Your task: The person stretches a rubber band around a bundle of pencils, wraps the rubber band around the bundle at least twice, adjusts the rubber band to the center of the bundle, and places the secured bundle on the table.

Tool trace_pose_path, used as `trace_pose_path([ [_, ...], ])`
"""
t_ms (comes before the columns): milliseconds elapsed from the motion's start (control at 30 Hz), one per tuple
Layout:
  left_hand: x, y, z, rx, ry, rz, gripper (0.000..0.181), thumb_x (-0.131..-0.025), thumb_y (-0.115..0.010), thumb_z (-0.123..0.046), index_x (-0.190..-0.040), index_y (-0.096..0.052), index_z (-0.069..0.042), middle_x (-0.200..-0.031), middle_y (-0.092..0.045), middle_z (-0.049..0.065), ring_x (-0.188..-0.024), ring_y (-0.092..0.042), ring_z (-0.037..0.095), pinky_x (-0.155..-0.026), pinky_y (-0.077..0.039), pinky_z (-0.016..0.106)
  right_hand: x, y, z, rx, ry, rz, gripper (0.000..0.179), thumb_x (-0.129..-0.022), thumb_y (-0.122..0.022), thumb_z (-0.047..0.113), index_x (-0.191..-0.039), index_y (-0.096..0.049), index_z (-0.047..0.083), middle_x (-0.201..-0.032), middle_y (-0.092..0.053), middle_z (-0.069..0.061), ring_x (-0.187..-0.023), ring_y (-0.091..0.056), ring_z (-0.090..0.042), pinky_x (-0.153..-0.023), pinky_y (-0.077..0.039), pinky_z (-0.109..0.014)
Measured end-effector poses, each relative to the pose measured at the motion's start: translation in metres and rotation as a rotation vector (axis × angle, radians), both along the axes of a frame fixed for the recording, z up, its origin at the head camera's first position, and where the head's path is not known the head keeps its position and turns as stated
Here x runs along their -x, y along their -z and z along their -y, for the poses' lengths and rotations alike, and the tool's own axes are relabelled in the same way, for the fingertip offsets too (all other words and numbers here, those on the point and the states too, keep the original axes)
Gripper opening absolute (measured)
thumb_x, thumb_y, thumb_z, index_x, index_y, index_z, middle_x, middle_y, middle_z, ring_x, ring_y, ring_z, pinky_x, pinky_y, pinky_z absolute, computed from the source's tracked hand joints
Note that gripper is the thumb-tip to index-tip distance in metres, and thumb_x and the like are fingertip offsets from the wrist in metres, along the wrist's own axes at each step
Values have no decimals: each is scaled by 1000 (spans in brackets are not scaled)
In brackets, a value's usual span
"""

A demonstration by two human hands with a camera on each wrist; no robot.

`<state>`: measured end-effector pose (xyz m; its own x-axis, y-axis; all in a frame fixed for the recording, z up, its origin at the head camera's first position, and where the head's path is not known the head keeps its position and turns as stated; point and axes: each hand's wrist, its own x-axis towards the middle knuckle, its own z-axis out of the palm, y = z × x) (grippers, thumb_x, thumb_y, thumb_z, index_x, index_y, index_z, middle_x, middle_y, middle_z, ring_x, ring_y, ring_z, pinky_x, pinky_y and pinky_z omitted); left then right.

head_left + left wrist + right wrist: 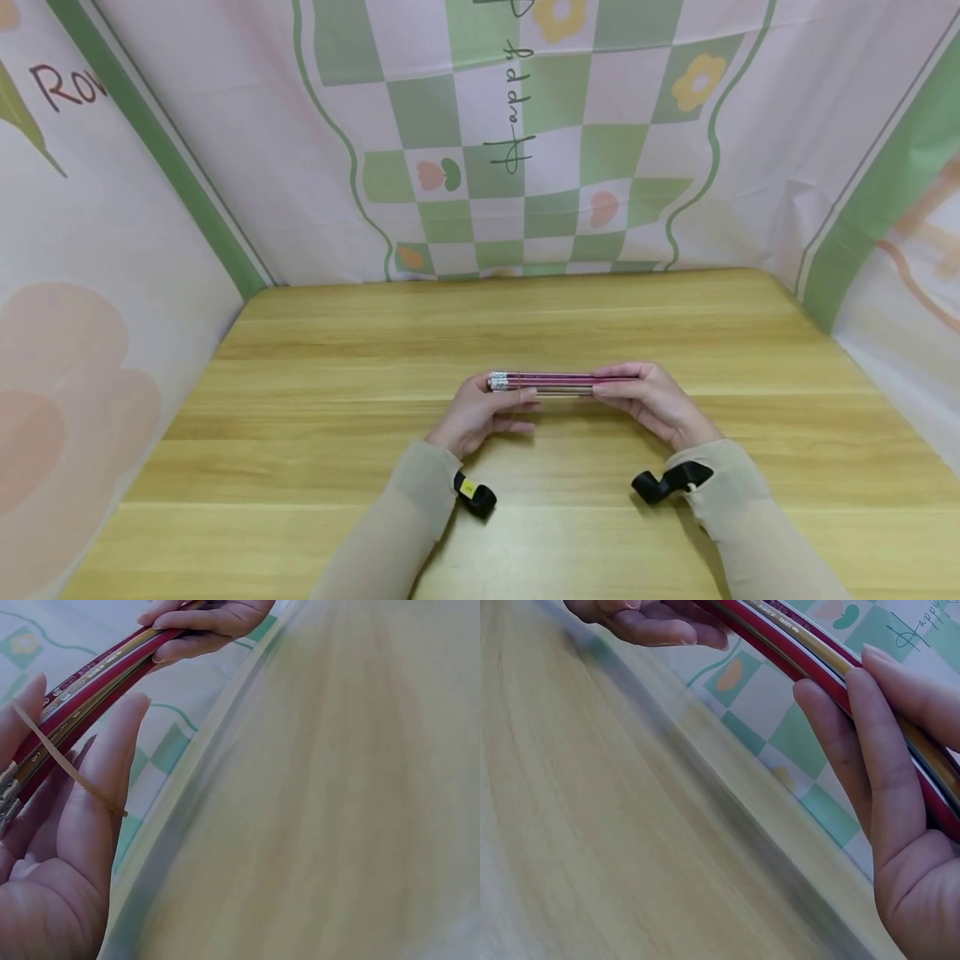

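Observation:
Both hands hold a bundle of several pencils (558, 385), red and gold with silver ferrules at the left end, level above the table. Around the ferrule end is my left hand (474, 417), its thumb and fingers on either side of the bundle. A thin tan rubber band (58, 757) crosses the pencils there, stretched between two of the left hand's digits in the left wrist view. My right hand (660, 406) pinches the other end between thumb and fingers; its palm hides the pencils' far tips.
Beneath the hands spreads a wood-grain table (562, 325). A printed curtain (487, 108) with green checks stands along its back edge, and more printed cloth hangs at the left and right. Black wrist cameras (476, 497) sit at both beige cuffs.

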<state>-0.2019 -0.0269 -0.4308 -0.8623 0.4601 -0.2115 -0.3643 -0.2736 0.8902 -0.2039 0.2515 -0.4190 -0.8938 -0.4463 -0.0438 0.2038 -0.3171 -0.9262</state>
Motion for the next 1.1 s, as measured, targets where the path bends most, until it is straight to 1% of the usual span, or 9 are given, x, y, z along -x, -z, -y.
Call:
trace_pose_path([
  [100,1,2,0,4,-1,15,22,-91,-71,-7,-111,-67,3,-116,-68,27,-96,-73,27,-86,-59,44,0,0,0,-11,18,1,33,-92,-56,-14,-98,-78,10,-99,-76,-7,-91,-74,-16,-84,-58,-24],
  [200,1,3,0,24,10,16,25,-93,-67,-7,-114,-65,7,-116,-68,29,-93,-74,24,-89,-59,40,0,-1,1,-26,49,7,32,-93,-57,-12,-97,-78,11,-99,-76,-6,-90,-74,-16,-83,-59,-24],
  [333,1,5,-2,68,44,3,30,-97,-60,-3,-124,-60,11,-118,-67,28,-99,-73,27,-91,-58,36,-1,-3,3,-26,107,16,32,-93,-57,-12,-96,-79,12,-97,-76,-5,-89,-74,-13,-80,-59,-22],
  [433,0,5,-5,96,58,-2,31,-98,-56,0,-126,-58,12,-119,-67,27,-103,-71,30,-91,-58,34,-1,-3,5,-14,148,26,33,-92,-58,-12,-95,-79,13,-97,-77,-4,-90,-73,-12,-80,-59,-21],
  [667,-7,-2,-10,152,80,-9,37,-99,-54,-1,-132,-50,15,-117,-67,28,-107,-69,33,-91,-58,33,-2,-3,13,4,226,25,32,-90,-61,-14,-93,-79,12,-95,-77,-4,-88,-74,-13,-81,-59,-23],
  [867,-12,-7,-13,166,96,0,46,-101,-51,0,-139,-37,20,-118,-66,30,-109,-68,36,-92,-58,33,-5,-3,24,-106,314,-11,27,-88,-68,-9,-90,-79,16,-91,-78,1,-86,-74,-10,-81,-59,-23],
  [967,-15,-10,-17,162,93,2,47,-100,-52,0,-137,-33,22,-118,-65,31,-108,-68,37,-91,-58,34,-6,-3,28,-155,356,-26,23,-86,-72,-5,-89,-79,18,-90,-78,3,-85,-74,-9,-83,-59,-25],
  [1033,-18,-13,-20,167,93,8,44,-100,-54,0,-132,-32,21,-119,-65,31,-107,-69,38,-89,-58,34,-8,-4,31,-164,380,-31,22,-85,-74,-3,-89,-79,18,-90,-78,4,-85,-74,-10,-84,-58,-25],
  [1100,-21,-16,-23,193,91,-3,51,-99,-55,-1,-136,-24,17,-124,-63,31,-105,-69,38,-88,-59,34,-8,-3,34,-158,399,-39,22,-85,-74,-3,-89,-79,18,-90,-78,4,-85,-74,-10,-85,-58,-26],
])
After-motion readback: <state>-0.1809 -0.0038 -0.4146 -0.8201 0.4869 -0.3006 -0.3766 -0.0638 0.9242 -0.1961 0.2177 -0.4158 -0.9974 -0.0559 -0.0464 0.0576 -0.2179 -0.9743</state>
